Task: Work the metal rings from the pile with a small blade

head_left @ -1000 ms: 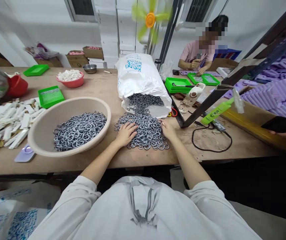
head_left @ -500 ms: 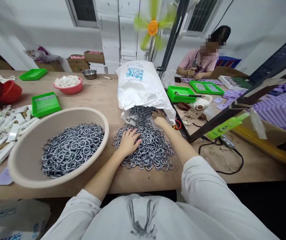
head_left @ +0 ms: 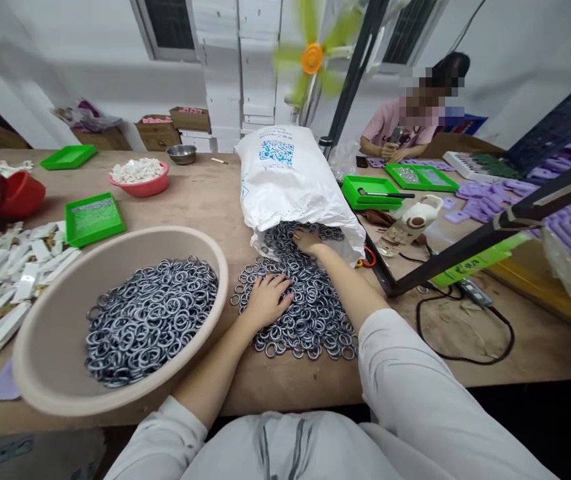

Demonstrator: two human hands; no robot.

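A heap of grey metallic rings [head_left: 310,320] lies on the table, spilling from the mouth of a white sack [head_left: 298,187] that rests on its side. My left hand [head_left: 268,301] lies on the left part of the heap, palm down with fingers spread. At the sack's mouth, my right hand [head_left: 308,241] reaches in among the rings, its fingers stretched to the left and partly sunk in them. To the left stands a large beige basin [head_left: 50,353] holding many more of these rings.
White plastic pieces [head_left: 15,280] are piled at the left. Green trays [head_left: 95,220] and a pink bowl [head_left: 140,187] stand behind the basin. A dark metal post [head_left: 465,247], a power strip [head_left: 475,293] and its cable are at the right. Another person [head_left: 400,127] sits at the far right behind a spinning fan [head_left: 312,59].
My right hand has shifted left across the sack's mouth, over the rings. The left hand stays on the heap. The view has tilted slightly, and the heap has spread a little towards me.
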